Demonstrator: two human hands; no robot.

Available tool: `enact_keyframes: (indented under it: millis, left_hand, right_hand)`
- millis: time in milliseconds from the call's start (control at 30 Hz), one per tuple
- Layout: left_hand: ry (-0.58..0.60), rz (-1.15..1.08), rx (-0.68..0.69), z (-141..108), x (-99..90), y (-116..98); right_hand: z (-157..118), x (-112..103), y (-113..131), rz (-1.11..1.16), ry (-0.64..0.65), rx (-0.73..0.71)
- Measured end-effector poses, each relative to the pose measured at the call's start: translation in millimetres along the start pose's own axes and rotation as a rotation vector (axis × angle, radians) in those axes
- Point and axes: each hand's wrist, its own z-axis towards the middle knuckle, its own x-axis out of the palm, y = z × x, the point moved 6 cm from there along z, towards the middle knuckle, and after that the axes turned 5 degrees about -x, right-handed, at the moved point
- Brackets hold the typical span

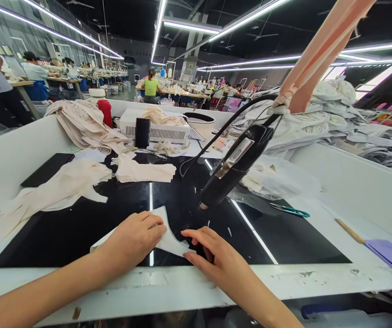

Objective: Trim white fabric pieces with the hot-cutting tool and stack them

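My left hand [136, 237] grips a white, curved cut piece [172, 241] that looks like fabric, near the front edge of a glossy black board [79, 232]. The thumb and fingers close on its upper part, and another pale end sticks out behind the wrist. Beside the piece's right end is my right hand [219, 253], its thumb and forefinger apart. Its thumb lies at the piece's lower tip; whether it touches I cannot tell. Just above hangs a black handheld tool [236, 159] with a metal lever, tied to a pink cloth strip [318, 54].
Cream fabric pieces [144, 172] and a larger cream stack [69, 177] lie behind and left. Green-handled snips [293, 210] and a wooden-handled brush [351, 230] lie right. Further back stand a white vented box [127, 120], a phone [143, 133] and a red thread cone [104, 113].
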Motion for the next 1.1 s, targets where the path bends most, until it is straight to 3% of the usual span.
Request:
enact_keyframes:
  millis: [200, 500, 767, 900, 1000, 1100]
  left_hand:
    - [-0.014, 0.005, 0.010, -0.6, 1.7, 1.4]
    - [0.011, -0.007, -0.015, 0.3, -1.3, 1.6]
    - [0.014, -0.010, -0.014, -0.3, 0.0, 2.4]
    - [0.005, -0.020, -0.015, -1.0, -2.6, 0.1]
    - [-0.010, -0.033, -0.004, -3.5, -3.0, -6.2]
    - [-0.014, -0.038, 0.049, -7.4, -1.9, -17.4]
  right_hand:
    - [4.9, 4.3, 10.8, -0.028, 0.049, 0.023]
    - [-2.6, -0.5, -7.4, -0.010, -0.028, 0.056]
    - [5.5, 7.0, 9.6, -0.108, 0.042, 0.040]
    - [-1.4, 4.2, -8.4, -0.089, 0.044, -0.010]
    - [-6.8, -11.5, -35.8, -0.037, 0.024, 0.003]
    - [-4.8, -45.7, -61.5, 0.056, -0.160, 0.075]
